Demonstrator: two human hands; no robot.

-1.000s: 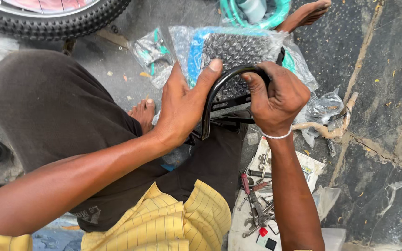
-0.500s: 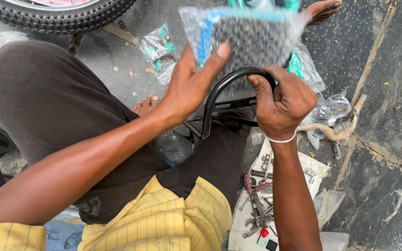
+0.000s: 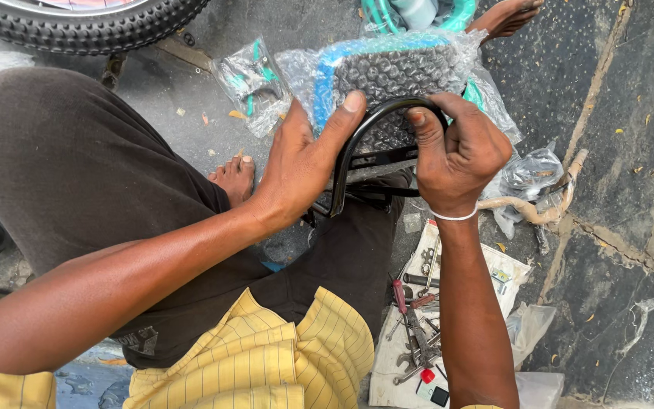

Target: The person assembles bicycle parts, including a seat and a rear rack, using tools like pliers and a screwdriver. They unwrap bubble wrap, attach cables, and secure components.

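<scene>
Fingers of both hands curled round black curved bar (image 3: 365, 129).

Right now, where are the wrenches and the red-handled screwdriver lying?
In the head view, the wrenches and red-handled screwdriver lie on a white sheet on the ground, lower middle-right, just left of the person's right forearm.

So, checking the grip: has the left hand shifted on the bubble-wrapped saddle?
Yes. The left hand slid lower, toward the curved black metal rail.
</scene>
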